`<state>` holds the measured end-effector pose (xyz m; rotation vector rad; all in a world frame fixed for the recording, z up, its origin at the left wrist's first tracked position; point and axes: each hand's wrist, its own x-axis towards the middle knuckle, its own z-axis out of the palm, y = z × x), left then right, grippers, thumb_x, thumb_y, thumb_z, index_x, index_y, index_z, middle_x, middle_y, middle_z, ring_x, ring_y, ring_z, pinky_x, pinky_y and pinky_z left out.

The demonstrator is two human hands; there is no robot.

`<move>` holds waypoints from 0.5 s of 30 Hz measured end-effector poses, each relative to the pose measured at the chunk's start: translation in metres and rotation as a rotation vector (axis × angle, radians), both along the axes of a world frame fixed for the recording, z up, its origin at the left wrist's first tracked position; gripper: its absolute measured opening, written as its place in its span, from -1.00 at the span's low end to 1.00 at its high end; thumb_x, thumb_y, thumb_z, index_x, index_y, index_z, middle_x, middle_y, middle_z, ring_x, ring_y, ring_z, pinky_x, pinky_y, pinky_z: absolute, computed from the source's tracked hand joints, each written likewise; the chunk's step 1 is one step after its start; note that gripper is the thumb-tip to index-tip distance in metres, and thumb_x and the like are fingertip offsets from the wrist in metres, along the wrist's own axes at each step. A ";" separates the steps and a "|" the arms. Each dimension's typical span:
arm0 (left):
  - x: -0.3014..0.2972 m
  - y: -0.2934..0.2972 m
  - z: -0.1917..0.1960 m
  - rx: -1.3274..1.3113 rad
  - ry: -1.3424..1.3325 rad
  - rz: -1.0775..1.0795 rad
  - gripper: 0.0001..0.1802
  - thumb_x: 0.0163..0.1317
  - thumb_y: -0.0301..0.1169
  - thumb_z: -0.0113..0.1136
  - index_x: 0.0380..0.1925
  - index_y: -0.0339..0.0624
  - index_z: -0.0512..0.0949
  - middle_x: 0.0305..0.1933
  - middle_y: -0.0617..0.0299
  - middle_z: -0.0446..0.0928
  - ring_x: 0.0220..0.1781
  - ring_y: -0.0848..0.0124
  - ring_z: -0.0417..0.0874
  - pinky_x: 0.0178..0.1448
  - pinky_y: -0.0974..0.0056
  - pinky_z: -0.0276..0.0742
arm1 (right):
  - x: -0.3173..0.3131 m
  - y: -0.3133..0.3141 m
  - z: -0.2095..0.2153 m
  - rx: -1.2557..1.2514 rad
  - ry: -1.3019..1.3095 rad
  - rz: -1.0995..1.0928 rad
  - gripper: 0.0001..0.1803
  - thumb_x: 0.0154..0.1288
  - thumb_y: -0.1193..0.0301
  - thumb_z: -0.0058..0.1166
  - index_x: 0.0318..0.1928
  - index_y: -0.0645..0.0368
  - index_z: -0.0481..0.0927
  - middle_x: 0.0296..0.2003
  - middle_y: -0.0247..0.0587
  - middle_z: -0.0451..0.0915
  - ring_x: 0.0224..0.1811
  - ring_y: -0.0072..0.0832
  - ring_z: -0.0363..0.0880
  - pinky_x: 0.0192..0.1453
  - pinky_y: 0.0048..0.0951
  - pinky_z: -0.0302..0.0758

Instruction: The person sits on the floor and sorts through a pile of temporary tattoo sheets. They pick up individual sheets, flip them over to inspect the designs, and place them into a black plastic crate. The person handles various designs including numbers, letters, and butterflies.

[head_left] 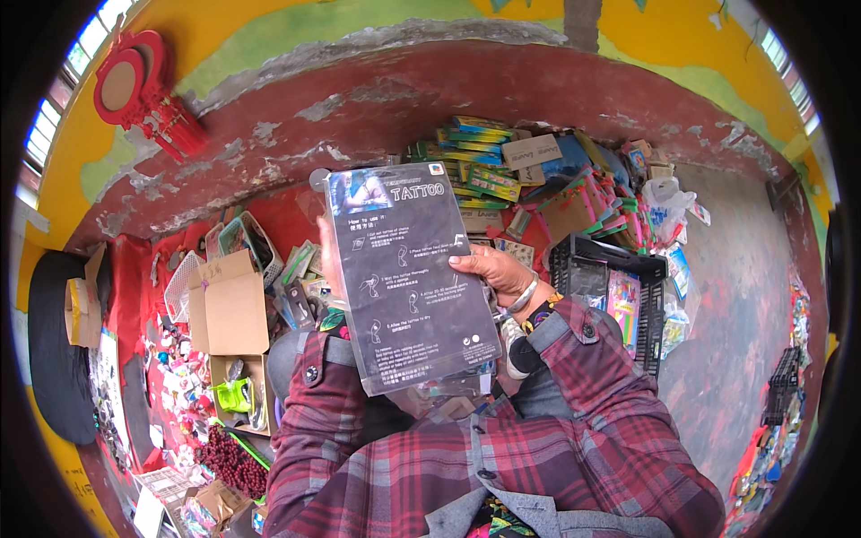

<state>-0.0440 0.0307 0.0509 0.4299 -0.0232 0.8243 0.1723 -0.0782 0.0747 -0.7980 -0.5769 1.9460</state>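
Note:
Between my two hands is a flat black plastic packet [417, 309], held up in front of my lap. Small line drawings and white print cover its face, with a bluish picture in the top left corner and clear plastic around the edge. My right hand [502, 272] grips its right side, thumb lying on the front and the other fingers behind. My left hand [330, 254] is at the left edge, mostly hidden behind the packet; only a strip of it shows. A silver bangle [527, 291] circles my right wrist.
An open cardboard box [229, 314] with a green item stands at my left, by baskets [247, 240] and many small goods. Ahead lie stacked colourful boxes [480, 152]. A black plastic crate [610, 255] holds packets at my right. A peeling red-brown wall [377, 103] rises behind.

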 end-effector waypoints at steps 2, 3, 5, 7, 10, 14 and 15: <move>0.000 -0.001 -0.013 -0.010 -0.025 -0.007 -0.19 0.26 0.23 -0.26 0.29 -0.16 0.13 0.26 0.06 0.27 0.22 0.19 0.36 0.27 0.09 0.31 | -0.006 -0.004 0.004 -0.001 0.019 0.004 -0.61 0.26 0.35 0.04 0.05 0.28 0.44 -0.13 -0.18 0.59 -0.19 -0.47 0.62 -0.07 -0.46 0.56; 0.005 -0.002 -0.011 -0.021 -0.028 -0.010 -0.19 0.26 0.23 -0.26 0.29 -0.16 0.13 0.26 0.06 0.27 0.22 0.19 0.36 0.27 0.09 0.31 | -0.010 -0.006 0.010 -0.024 0.030 -0.013 -0.64 0.27 0.37 0.02 0.03 0.29 0.45 -0.15 -0.18 0.60 -0.21 -0.48 0.63 -0.11 -0.47 0.58; 0.008 -0.012 -0.006 -0.038 -0.028 -0.004 -0.19 0.26 0.23 -0.26 0.30 -0.16 0.13 0.27 0.06 0.26 0.22 0.19 0.35 0.27 0.09 0.30 | -0.013 -0.005 -0.002 -0.053 -0.029 -0.007 -0.66 0.28 0.37 0.02 0.01 0.29 0.47 -0.16 -0.18 0.60 -0.23 -0.49 0.63 -0.13 -0.49 0.58; 0.013 -0.016 -0.005 -0.052 -0.030 -0.016 -0.19 0.26 0.23 -0.25 0.30 -0.16 0.13 0.27 0.06 0.26 0.23 0.19 0.35 0.28 0.09 0.30 | -0.016 -0.004 0.001 -0.099 -0.127 0.003 -0.69 0.29 0.33 0.01 -0.05 0.29 0.51 -0.16 -0.21 0.60 -0.25 -0.53 0.62 -0.16 -0.54 0.56; 0.019 -0.019 -0.004 -0.061 -0.029 -0.023 -0.19 0.26 0.23 -0.25 0.30 -0.16 0.13 0.27 0.06 0.26 0.23 0.19 0.34 0.28 0.09 0.29 | -0.023 0.000 -0.009 -0.050 -0.285 0.056 -0.66 0.30 0.27 0.01 -0.06 0.28 0.53 -0.17 -0.24 0.60 -0.23 -0.55 0.60 -0.14 -0.57 0.51; 0.017 -0.022 -0.007 -0.064 -0.028 -0.038 -0.19 0.26 0.22 -0.25 0.30 -0.16 0.12 0.27 0.06 0.25 0.23 0.19 0.34 0.28 0.09 0.28 | -0.030 -0.006 -0.008 0.034 -0.414 0.074 -0.53 0.30 0.14 0.00 -0.06 0.34 0.54 -0.23 -0.30 0.61 -0.20 -0.55 0.53 -0.08 -0.55 0.41; 0.019 -0.020 -0.008 -0.060 -0.033 -0.037 -0.19 0.26 0.22 -0.25 0.30 -0.16 0.12 0.27 0.06 0.25 0.23 0.19 0.34 0.29 0.09 0.28 | -0.031 -0.008 -0.006 0.021 -0.485 0.097 -0.52 0.28 0.07 0.01 -0.17 0.30 0.60 -0.30 -0.26 0.62 -0.26 -0.54 0.53 -0.12 -0.53 0.42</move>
